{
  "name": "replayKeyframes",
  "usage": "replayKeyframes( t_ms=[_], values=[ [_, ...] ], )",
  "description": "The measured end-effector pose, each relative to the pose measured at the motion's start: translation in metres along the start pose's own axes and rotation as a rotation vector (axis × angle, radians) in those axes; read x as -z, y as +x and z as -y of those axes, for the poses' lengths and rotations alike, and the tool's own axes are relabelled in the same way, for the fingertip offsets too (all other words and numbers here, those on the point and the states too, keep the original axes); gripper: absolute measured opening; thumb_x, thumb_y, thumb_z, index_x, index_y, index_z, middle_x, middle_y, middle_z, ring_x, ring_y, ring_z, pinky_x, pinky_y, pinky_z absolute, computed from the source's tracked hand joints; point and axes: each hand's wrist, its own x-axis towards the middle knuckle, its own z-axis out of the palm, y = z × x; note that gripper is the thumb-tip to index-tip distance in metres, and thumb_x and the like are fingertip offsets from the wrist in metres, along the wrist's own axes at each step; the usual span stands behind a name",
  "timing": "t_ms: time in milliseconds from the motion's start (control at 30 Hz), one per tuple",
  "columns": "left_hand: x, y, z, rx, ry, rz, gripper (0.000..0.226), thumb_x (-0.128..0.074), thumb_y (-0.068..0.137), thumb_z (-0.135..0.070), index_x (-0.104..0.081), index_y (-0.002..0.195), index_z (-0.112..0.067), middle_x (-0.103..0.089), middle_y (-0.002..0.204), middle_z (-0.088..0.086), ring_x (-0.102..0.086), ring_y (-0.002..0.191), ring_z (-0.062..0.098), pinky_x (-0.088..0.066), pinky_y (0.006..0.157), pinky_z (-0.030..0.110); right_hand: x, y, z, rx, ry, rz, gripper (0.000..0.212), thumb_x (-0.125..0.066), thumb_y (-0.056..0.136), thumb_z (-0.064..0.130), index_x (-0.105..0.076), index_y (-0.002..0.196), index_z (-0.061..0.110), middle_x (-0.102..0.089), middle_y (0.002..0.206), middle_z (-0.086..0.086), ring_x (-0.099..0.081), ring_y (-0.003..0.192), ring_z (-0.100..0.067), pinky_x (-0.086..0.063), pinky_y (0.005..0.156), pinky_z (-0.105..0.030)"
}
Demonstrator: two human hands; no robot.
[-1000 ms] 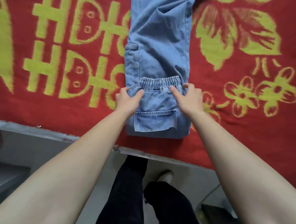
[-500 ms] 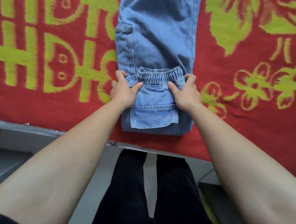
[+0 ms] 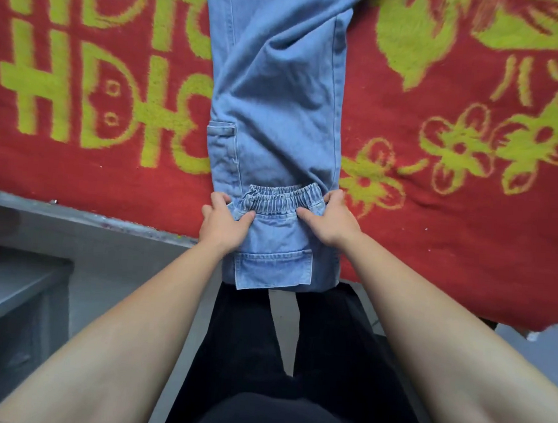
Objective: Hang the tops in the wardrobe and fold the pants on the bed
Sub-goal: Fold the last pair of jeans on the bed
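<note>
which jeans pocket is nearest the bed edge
On the jeans, the large patch pocket under the waistband; the small side pocket sits farther up the leg.

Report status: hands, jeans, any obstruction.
Left hand, right hand pinching folded waistband sides. Jeans on red blanket, near fold past blanket edge. Nothing blocking.

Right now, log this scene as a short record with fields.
garment: jeans, light blue denim, lying lengthwise on the blanket
fold: waistband end turned over onto the legs, pocket facing up
left hand: grips the fold's left edge, thumb on top
right hand: grips the fold's right edge, thumb on top
blanket: red with a yellow-green pattern
far end of jeans: out of frame
stage: one fold made, the long legs not yet folded
</note>
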Motion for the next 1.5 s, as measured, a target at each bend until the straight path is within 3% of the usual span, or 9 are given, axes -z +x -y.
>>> replayKeyframes(
  t_ms=[167, 400, 567, 700, 800, 900, 1033, 1133, 1500],
  values=[
    [0.039, 0.017, -0.051, -0.058, -0.058, -0.211, 0.044, -0.062, 0.081, -0.017, -0.046, 0.123, -0.014, -0.037, 0.132, 0.015, -0.040, 0.125, 0.034, -0.034, 0.105, 0.038, 0.063, 0.024, 0.040, 0.065, -0.264, 0.011, 0.097, -0.023, 0.080, 0.088, -0.067, 0.116, 0.010, -0.060, 0.130, -0.024, -0.058, 0.118, -0.038, -0.046, 0.093, -0.040],
    [0.097, 0.089, -0.158, -0.408, -0.109, -0.525, 0.042, -0.055, 0.090, -0.022, -0.048, 0.127, -0.005, -0.053, 0.128, 0.018, -0.048, 0.121, 0.034, -0.034, 0.101, 0.038, 0.169, 0.088, 0.143, 0.270, 0.391, -0.548, 0.047, -0.056, 0.092, 0.047, -0.053, 0.128, 0.017, -0.059, 0.127, -0.007, -0.054, 0.121, -0.025, -0.041, 0.100, -0.032],
    [0.111, 0.158, -0.222, -0.446, -0.162, -0.410, 0.058, -0.056, 0.090, -0.045, -0.045, 0.135, -0.010, -0.056, 0.132, 0.011, -0.049, 0.124, 0.031, -0.038, 0.105, 0.041, 0.214, 0.139, 0.183, 0.117, 0.883, -0.615, 0.075, -0.064, 0.079, 0.050, -0.039, 0.139, 0.012, -0.052, 0.137, -0.009, -0.055, 0.121, -0.025, -0.046, 0.104, -0.041],
    [0.112, 0.168, -0.263, -0.495, -0.268, -0.236, 0.058, -0.060, 0.084, -0.056, -0.059, 0.119, -0.010, -0.064, 0.117, 0.008, -0.058, 0.110, 0.025, -0.044, 0.093, 0.033, 0.225, 0.158, 0.189, 0.129, 0.886, -0.641, 0.025, -0.063, 0.085, 0.035, -0.061, 0.100, 0.016, -0.068, 0.113, -0.006, -0.068, 0.095, -0.020, -0.057, 0.090, -0.042],
    [0.122, 0.152, -0.276, -0.777, -0.472, -0.497, 0.036, -0.054, 0.087, -0.040, -0.063, 0.083, -0.006, -0.056, 0.067, 0.004, -0.051, 0.068, 0.026, -0.041, 0.065, 0.038, 0.234, 0.144, 0.213, 0.516, 0.789, -1.020, 0.036, -0.048, 0.097, 0.021, -0.058, 0.125, 0.002, -0.064, 0.125, -0.008, -0.059, 0.116, -0.022, -0.041, 0.102, -0.021],
    [0.146, 0.148, -0.273, -0.773, -0.716, -0.870, 0.023, -0.052, 0.094, -0.022, -0.058, 0.082, -0.003, -0.050, 0.065, 0.002, -0.044, 0.070, 0.024, -0.029, 0.062, 0.031, 0.234, 0.126, 0.254, 0.900, 0.662, -1.212, 0.012, -0.045, 0.098, 0.019, -0.055, 0.098, 0.015, -0.060, 0.098, -0.008, -0.057, 0.091, -0.017, -0.043, 0.088, -0.024],
    [0.181, 0.181, -0.248, -0.431, -0.656, -0.804, 0.015, -0.050, 0.093, -0.019, -0.048, 0.078, -0.019, -0.062, 0.080, 0.001, -0.056, 0.081, 0.024, -0.039, 0.073, 0.029, 0.240, 0.153, 0.283, 0.617, 0.229, -0.792, 0.041, -0.033, 0.097, 0.054, -0.060, 0.090, 0.024, -0.055, 0.093, -0.010, -0.046, 0.089, -0.020, -0.041, 0.093, -0.031],
    [0.187, 0.217, -0.226, -0.275, -0.612, -0.483, 0.015, -0.049, 0.079, -0.026, -0.057, 0.070, -0.017, -0.060, 0.073, -0.004, -0.058, 0.075, 0.025, -0.045, 0.066, 0.026, 0.231, 0.165, 0.264, 0.385, 0.065, -0.644, 0.058, -0.039, 0.097, 0.055, -0.042, 0.146, 0.025, -0.041, 0.144, -0.012, -0.038, 0.133, -0.029, -0.028, 0.114, -0.037],
    [0.176, 0.246, -0.203, -0.409, -0.679, -0.313, 0.014, -0.067, 0.088, -0.020, -0.054, 0.085, -0.023, -0.065, 0.088, -0.002, -0.061, 0.076, 0.009, -0.056, 0.077, 0.028, 0.201, 0.183, 0.205, 0.428, -0.300, -0.530, 0.081, -0.049, 0.098, 0.052, -0.001, 0.159, 0.029, 0.006, 0.166, -0.010, -0.002, 0.152, -0.028, -0.010, 0.120, -0.043]
  ],
)
